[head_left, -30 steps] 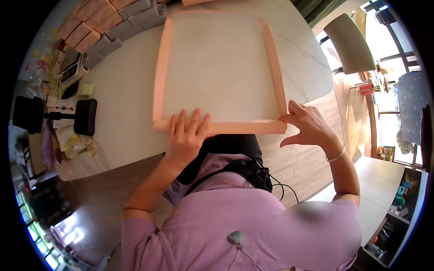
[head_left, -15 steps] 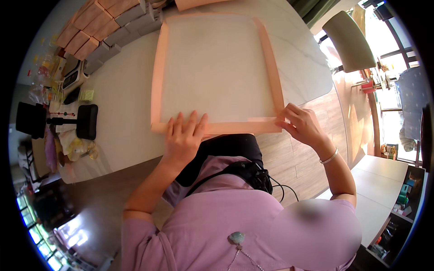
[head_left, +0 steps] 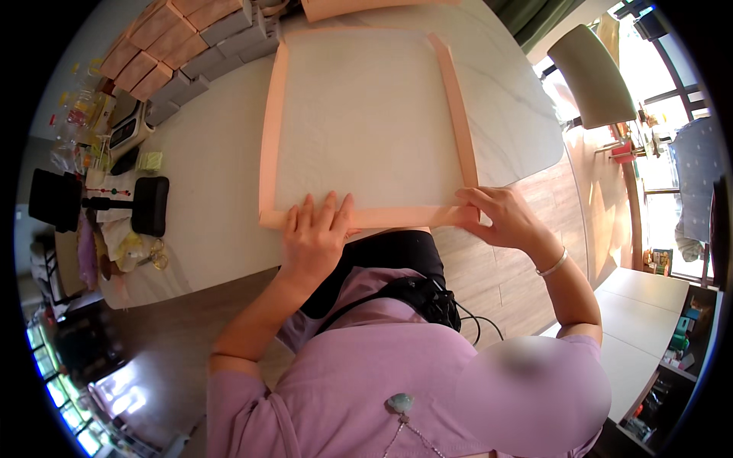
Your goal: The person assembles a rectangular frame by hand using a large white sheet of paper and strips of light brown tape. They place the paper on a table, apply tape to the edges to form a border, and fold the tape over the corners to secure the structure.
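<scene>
A large sheet (head_left: pixel 366 122) with a pale, whitish face lies at the near edge of the table, its peach border strips (head_left: pixel 458 114) folded inward along the sides. My left hand (head_left: pixel 313 237) rests flat on the near strip, left of its middle, fingers stretched out and slightly spread. At the near right corner, my right hand (head_left: pixel 500 217) pinches the peach paper between thumb and fingers. Part of that corner is hidden behind the fingers.
Stacked peach and grey boxes (head_left: pixel 175 46) stand at the far left of the table (head_left: pixel 206 168). Another peach piece (head_left: pixel 366 8) lies at the far edge. A black stand (head_left: pixel 149 206) and small clutter sit left. A beige chair (head_left: pixel 592 76) is at far right.
My right hand has shifted slightly left and inward over the corner, its fingers now lying further onto the near strip. My left hand stays almost in place, still flat.
</scene>
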The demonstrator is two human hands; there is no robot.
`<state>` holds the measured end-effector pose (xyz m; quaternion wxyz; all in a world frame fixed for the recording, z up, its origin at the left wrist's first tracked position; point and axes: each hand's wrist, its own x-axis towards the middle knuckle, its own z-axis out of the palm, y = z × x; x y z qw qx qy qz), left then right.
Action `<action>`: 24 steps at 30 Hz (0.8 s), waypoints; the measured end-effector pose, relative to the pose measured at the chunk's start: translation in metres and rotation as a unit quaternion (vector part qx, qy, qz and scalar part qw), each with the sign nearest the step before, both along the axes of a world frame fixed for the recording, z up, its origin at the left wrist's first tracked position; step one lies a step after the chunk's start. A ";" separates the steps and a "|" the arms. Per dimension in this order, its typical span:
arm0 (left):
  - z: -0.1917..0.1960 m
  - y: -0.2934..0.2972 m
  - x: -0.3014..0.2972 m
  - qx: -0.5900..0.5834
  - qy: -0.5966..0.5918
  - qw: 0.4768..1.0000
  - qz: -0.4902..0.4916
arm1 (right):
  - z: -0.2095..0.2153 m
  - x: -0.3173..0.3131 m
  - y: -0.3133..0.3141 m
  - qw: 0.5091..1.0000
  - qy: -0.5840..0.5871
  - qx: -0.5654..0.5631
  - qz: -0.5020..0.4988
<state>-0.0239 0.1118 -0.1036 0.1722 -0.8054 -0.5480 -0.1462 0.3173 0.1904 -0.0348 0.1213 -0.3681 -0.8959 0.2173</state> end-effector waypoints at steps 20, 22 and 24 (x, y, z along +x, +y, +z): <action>-0.002 0.004 -0.004 0.000 -0.015 1.000 -0.013 | 0.010 -0.016 0.046 0.944 -0.069 -0.316 -0.066; -0.001 0.003 -0.004 -0.006 -0.011 1.000 -0.009 | 0.016 -0.021 0.052 0.917 -0.094 -0.377 -0.093; 0.000 0.003 -0.004 0.002 -0.011 1.000 -0.013 | 0.013 -0.020 0.056 0.913 -0.091 -0.391 -0.074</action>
